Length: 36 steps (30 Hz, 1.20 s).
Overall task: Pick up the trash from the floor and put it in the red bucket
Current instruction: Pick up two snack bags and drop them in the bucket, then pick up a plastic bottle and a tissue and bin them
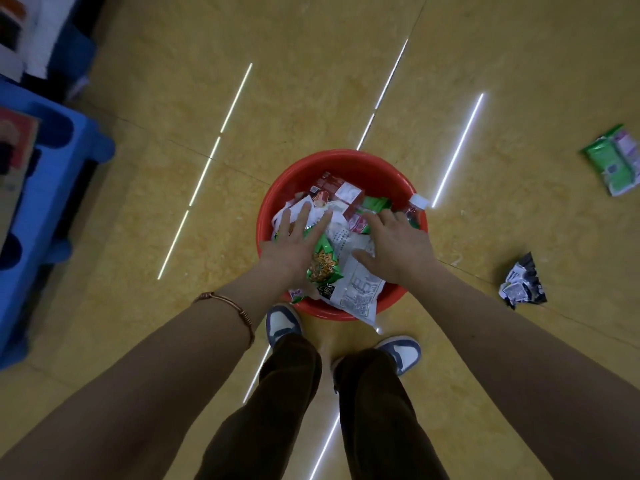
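The red bucket (349, 161) stands on the yellow floor just ahead of my feet, heaped with wrappers, a red carton and a small bottle. My left hand (298, 240) lies flat with spread fingers on the left side of the heap, beside a green snack bag (323, 261). My right hand (394, 240) rests palm down on the right side, its fingers over a white printed bag (360, 289) that hangs over the near rim. A green wrapper (614, 159) lies on the floor at far right. A crumpled black-and-white wrapper (523, 282) lies nearer, right of the bucket.
Blue plastic furniture (52, 174) with dark openings stands along the left edge, with boxes and papers on it. My two shoes (284, 322) are right behind the bucket. Bright light streaks reflect on the glossy floor.
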Available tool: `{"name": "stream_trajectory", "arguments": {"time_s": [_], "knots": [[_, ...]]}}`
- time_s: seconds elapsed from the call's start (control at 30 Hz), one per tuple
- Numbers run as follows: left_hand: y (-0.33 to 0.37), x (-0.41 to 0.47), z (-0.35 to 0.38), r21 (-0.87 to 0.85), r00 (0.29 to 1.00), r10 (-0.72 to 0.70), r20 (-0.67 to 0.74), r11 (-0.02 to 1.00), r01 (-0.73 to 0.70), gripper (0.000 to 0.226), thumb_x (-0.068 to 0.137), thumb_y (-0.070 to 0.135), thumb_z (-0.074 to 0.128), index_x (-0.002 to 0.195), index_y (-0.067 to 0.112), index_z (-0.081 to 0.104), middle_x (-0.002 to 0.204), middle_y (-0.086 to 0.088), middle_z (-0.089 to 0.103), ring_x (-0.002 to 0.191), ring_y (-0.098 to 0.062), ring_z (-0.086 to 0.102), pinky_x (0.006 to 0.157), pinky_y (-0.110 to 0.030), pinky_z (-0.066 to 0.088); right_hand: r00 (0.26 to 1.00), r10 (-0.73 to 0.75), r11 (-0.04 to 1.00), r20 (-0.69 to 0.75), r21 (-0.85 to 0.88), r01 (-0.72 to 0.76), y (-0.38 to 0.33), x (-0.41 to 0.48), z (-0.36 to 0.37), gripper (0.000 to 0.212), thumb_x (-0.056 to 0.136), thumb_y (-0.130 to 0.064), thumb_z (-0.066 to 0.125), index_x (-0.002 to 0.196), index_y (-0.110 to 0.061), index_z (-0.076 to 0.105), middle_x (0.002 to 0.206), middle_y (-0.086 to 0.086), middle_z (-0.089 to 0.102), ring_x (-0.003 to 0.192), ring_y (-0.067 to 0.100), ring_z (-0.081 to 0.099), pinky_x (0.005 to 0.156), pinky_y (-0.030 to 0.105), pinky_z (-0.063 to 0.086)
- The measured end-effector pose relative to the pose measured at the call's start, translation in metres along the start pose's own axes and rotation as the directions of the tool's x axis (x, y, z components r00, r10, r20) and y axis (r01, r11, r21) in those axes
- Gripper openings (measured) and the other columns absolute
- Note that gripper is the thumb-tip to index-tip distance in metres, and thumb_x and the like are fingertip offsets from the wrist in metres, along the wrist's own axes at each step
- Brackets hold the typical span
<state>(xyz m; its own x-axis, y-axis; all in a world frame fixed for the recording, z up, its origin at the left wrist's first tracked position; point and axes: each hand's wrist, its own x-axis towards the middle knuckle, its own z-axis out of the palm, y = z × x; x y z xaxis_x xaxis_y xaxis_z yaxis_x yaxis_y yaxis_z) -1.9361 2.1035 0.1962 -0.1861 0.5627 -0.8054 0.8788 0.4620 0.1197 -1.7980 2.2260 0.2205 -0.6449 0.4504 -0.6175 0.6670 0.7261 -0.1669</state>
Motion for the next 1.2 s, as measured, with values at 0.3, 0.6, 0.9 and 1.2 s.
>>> {"name": "stream_trajectory", "arguments": {"time_s": [0.3,0.6,0.9,1.2], "knots": [[0.049,-0.068,-0.119,0.165,0.960,0.171,-0.221,0.977,-0.136,0.097,0.083,0.069,0.045,0.149,0.027,-0.011,0.158,-0.011,-0.009,0.144,-0.034,-0.004,0.116,-0.053,0.007,0.972,0.074,0.993,-0.225,0.107,-0.051,0.021,-0.077,-0.127,0.069,0.089,-0.059,0.043,0.143,-0.018,0.032,0.137,0.006,0.044,0.125,0.025,0.042,0.097,0.042,0.039],[0.160,-0.194,-0.302,0.290,0.747,0.509,-0.428,0.860,-0.420,0.077,0.088,0.055,0.048,0.150,0.030,0.009,0.156,-0.003,0.015,0.143,-0.024,0.016,0.118,-0.045,0.007,0.721,0.454,0.882,-0.524,0.379,-0.280,0.077,-0.232,-0.293,0.063,0.088,-0.056,0.046,0.141,-0.023,0.037,0.138,-0.001,0.046,0.127,0.020,0.043,0.094,0.039,0.041],[0.264,-0.381,-0.373,0.488,0.281,0.831,-0.480,0.519,-0.701,0.056,0.088,0.044,0.054,0.139,0.027,0.039,0.145,0.003,0.033,0.129,-0.020,0.036,0.113,-0.036,0.021,0.417,0.688,0.724,-0.593,0.529,-0.443,0.071,-0.456,-0.347,0.061,0.088,-0.055,0.048,0.142,-0.028,0.036,0.138,-0.004,0.046,0.127,0.017,0.044,0.095,0.038,0.043],[0.346,-0.498,-0.345,0.665,0.160,0.957,-0.241,0.283,-0.691,0.068,0.089,0.055,0.047,0.146,0.034,0.019,0.154,0.001,0.013,0.142,-0.021,0.014,0.118,-0.045,0.005,0.164,0.845,0.497,-0.508,0.637,-0.589,0.041,-0.642,-0.306,0.066,0.087,-0.057,0.049,0.145,-0.030,0.029,0.142,-0.004,0.041,0.128,0.018,0.043,0.093,0.038,0.046]]}}
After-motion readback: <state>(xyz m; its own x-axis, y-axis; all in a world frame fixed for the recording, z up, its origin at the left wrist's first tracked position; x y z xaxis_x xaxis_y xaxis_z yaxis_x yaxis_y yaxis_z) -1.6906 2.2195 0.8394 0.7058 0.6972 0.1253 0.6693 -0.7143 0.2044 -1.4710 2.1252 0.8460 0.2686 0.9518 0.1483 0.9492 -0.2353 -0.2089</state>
